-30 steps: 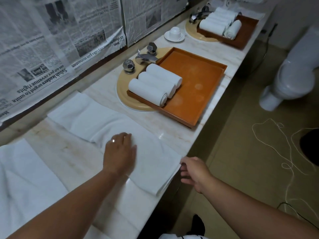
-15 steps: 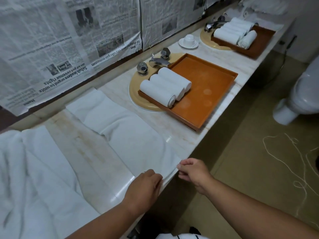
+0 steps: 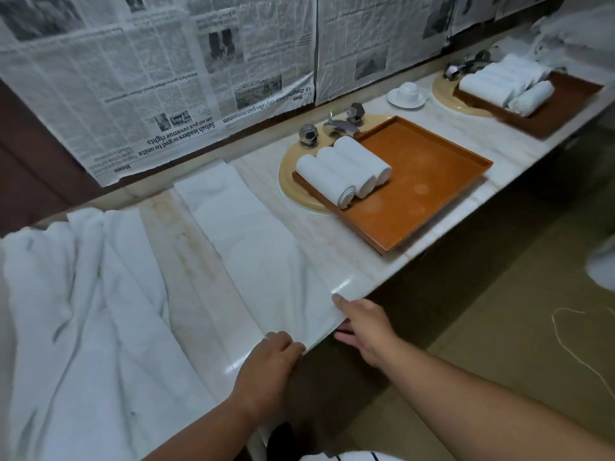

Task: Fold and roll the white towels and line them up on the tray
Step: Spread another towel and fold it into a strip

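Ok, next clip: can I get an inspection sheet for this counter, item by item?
Surface: marble counter, glossy, faintly stained.
Job's things: folded towel flat from wall to front edge; three rolled towels at the tap end of the orange tray; loose towels heaped at left.
Clutter: cup and saucer; second tray with rolls, far right.
Grippers: right hand pinches the towel's near corner; left hand curled at its near end, grip unclear.
Cables: white cord loose on the floor.
Surroundings: newspaper covers the wall; tap behind the tray.
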